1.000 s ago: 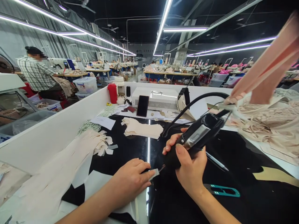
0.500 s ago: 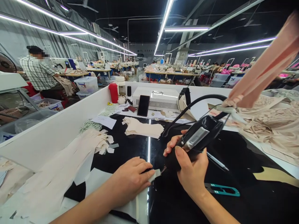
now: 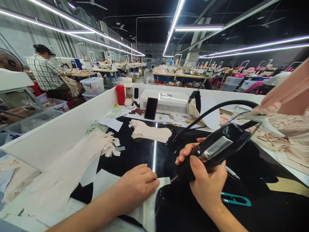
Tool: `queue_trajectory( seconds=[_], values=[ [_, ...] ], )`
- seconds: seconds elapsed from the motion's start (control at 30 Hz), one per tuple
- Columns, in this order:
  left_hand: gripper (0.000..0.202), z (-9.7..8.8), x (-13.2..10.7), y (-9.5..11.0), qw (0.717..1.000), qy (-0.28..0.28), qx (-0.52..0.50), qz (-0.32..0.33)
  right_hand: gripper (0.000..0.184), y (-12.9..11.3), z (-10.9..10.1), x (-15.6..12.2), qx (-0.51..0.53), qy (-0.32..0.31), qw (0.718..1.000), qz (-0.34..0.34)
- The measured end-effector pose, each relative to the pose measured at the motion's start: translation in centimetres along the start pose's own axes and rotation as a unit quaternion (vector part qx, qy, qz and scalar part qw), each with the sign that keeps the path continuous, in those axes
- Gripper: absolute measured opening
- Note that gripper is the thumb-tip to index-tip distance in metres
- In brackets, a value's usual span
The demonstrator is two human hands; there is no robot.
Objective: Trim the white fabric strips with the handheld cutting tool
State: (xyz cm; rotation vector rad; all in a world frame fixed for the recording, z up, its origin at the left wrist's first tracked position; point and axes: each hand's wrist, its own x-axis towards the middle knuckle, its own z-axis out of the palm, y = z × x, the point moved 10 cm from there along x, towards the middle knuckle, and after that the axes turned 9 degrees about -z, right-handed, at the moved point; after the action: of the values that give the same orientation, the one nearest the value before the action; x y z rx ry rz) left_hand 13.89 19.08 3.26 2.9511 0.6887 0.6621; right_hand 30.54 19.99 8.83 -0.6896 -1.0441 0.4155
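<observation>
The right hand (image 3: 207, 183) is wrapped tight round a black corded cutting tool (image 3: 217, 148), its tip pointing down just past the fingers. The left hand (image 3: 137, 185) lies flat, gripping nothing, and pins a pale strip (image 3: 164, 181) under that tip so it cannot slide.

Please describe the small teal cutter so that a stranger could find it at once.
Start at the black worktable inside the white walls. Near its front edge the right hand grips a black corded tool; the teal cutter lies flat just right of that wrist. Nothing else there is teal.
</observation>
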Motion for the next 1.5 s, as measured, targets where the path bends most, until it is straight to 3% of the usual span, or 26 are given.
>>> queue_trajectory(
  seconds=[0.23, 0.43, 0.6, 0.87, 1.3, 1.5],
  values=[
    [0.02, -0.9, 0.8, 1.2, 0.999, 0.036, 0.022, 0.015, 0.036, 0.2, -0.1, -0.1, -0.008, 0.007, 1.0, 0.014],
    [0.019, 0.6, 1.9, 2.9, 0.998, -0.021, 0.013, 0.057, 0.036, 0.1, -0.2, -0.1, -0.014, 0.006, 1.0, 0.009],
    [0.017, 1.8, 1.6, 2.2, 0.998, -0.041, 0.021, 0.03, 0.037, 0.1, -0.1, -0.2, -0.008, 0.005, 1.0, 0.01],
    [0.016, 0.8, 0.7, 1.3, 1.0, -0.007, 0.0, -0.022, 0.036, -0.2, -0.2, -0.3, 0.004, 0.006, 1.0, 0.013],
    [0.017, 0.6, 0.4, 1.5, 0.999, 0.032, 0.001, -0.019, 0.034, -0.6, 0.1, 0.8, 0.013, 0.028, 1.0, 0.001],
    [0.019, 0.7, 0.4, 1.5, 0.999, 0.037, -0.01, -0.022, 0.036, 0.4, 0.4, 0.9, 0.0, 0.021, 1.0, 0.009]
  ],
)
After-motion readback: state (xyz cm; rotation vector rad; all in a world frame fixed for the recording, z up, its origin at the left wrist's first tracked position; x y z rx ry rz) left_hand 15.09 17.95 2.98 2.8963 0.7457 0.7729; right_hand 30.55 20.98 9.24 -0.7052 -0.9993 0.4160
